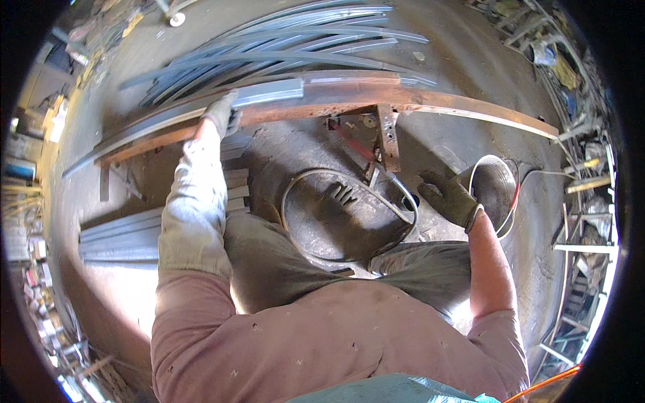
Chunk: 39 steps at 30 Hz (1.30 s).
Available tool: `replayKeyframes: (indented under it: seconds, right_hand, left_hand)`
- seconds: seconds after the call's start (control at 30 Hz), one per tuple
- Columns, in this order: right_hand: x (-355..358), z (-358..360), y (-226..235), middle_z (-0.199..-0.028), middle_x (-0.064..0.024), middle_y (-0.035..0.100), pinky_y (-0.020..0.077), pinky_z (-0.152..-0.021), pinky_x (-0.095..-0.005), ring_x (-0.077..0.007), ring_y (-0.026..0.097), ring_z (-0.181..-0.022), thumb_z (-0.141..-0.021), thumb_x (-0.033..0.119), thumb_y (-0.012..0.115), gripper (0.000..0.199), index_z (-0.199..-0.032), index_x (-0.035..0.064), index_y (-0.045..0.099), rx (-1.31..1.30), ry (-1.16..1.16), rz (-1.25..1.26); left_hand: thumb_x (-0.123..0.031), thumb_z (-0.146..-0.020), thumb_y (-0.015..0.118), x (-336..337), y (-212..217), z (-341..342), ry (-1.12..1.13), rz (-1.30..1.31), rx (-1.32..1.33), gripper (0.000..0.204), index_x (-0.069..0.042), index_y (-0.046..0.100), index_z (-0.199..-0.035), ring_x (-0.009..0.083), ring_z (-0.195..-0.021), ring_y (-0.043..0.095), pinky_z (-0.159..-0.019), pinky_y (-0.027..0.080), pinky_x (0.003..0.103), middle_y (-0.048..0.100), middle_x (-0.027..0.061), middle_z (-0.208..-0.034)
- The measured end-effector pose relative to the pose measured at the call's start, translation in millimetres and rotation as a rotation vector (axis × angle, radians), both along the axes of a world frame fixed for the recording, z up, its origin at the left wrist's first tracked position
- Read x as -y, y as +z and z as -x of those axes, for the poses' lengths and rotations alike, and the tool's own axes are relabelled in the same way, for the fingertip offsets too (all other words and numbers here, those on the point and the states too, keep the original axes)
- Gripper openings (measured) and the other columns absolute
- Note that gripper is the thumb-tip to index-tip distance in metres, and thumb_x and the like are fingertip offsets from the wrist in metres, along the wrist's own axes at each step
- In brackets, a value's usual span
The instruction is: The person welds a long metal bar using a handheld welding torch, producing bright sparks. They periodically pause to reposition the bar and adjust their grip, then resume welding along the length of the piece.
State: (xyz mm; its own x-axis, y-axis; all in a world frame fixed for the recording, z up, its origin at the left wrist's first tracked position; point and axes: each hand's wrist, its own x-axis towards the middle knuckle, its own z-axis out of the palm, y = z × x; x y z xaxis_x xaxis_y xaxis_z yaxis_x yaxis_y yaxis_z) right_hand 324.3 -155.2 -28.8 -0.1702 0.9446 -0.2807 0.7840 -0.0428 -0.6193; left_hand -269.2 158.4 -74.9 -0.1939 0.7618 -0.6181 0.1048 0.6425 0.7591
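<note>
My left hand [222,115], in a dark work glove with a pale sleeve behind it, is closed round a long grey metal channel [270,93]. This channel lies along a rusty steel beam [463,106] that crosses in front of me on supports. My gloved right hand [451,204] is held low over the floor, its fingers apart and nothing in them. Just right of it stands a metal bucket [496,185]. The undersides of the left fingers are partly hidden by the channel and the glove.
Long metal strips [269,57] lie heaped beyond the beam. Several grey bars [121,238] are stacked at my left. Between my legs and the beam, a looped hose [285,201] surrounds a loose glove [345,195]. A metal rack [584,201] with clutter lines the right side.
</note>
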Motion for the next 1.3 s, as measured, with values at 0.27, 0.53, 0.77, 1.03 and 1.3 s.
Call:
replayKeyframes:
  seconds: [0.27, 0.53, 0.77, 1.03, 1.3]
  right_hand:
    - [2, 13, 9, -0.143, -0.0248, 0.078, 0.0576, -0.116, -0.0429, -0.0331, 0.075, -0.134, -0.116, 0.033, 0.071, 0.051, -0.156, 0.0015, 0.068, -0.071, 0.036, 0.089]
    - [6, 62, 33, -0.145, -0.0185, 0.079, 0.0547, -0.119, -0.0427, -0.0296, 0.073, -0.137, -0.113, 0.022, 0.076, 0.042, -0.152, 0.0074, 0.071, -0.042, 0.179, 0.109]
    - [11, 139, 17, -0.146, -0.0209, 0.078, 0.0580, -0.115, -0.0417, -0.0296, 0.075, -0.134, -0.107, 0.026, 0.083, 0.065, -0.162, -0.0013, 0.062, -0.124, 0.272, 0.407]
    - [-30, 202, -19, -0.129, -0.0258, 0.081, 0.0614, -0.104, -0.0499, -0.0421, 0.080, -0.119, -0.104, 0.035, 0.082, 0.066, -0.157, -0.0005, 0.065, -0.140, 0.547, 0.369]
    - [-23, 188, -30, -0.120, -0.0267, 0.082, 0.0612, -0.099, -0.0563, -0.0487, 0.078, -0.112, -0.103, 0.046, 0.080, 0.068, -0.155, 0.0042, 0.067, 0.052, 0.483, 0.368]
  left_hand:
    - [-0.049, -0.115, 0.070, 56, -35, 76, -0.276, -0.167, 0.355, 0.037, -0.015, 0.076, -0.130, 0.0200, -0.089, 0.078, -0.084, 0.063, 0.037, 0.083, 0.0048, -0.107]
    - [-0.058, -0.108, 0.068, 156, -183, 173, -0.576, 0.159, -0.828, 0.066, -0.005, 0.074, -0.148, 0.0395, -0.134, 0.074, -0.117, 0.056, 0.051, 0.077, 0.0209, -0.148]
    - [-0.064, -0.106, 0.065, 165, -203, 86, -0.859, -0.057, -1.081, 0.068, -0.015, 0.074, -0.152, 0.0406, -0.140, 0.071, -0.119, 0.055, 0.052, 0.074, 0.0177, -0.154]
    - [-0.051, -0.111, 0.061, 132, -379, 133, -1.039, -0.003, -1.515, 0.052, -0.018, 0.083, -0.144, 0.0372, -0.140, 0.073, -0.120, 0.052, 0.058, 0.077, 0.0140, -0.153]
    - [-0.037, -0.111, 0.063, 107, -326, 47, -1.175, -0.052, -1.402, 0.041, -0.016, 0.087, -0.137, 0.0362, -0.136, 0.075, -0.115, 0.053, 0.060, 0.080, 0.0157, -0.146]
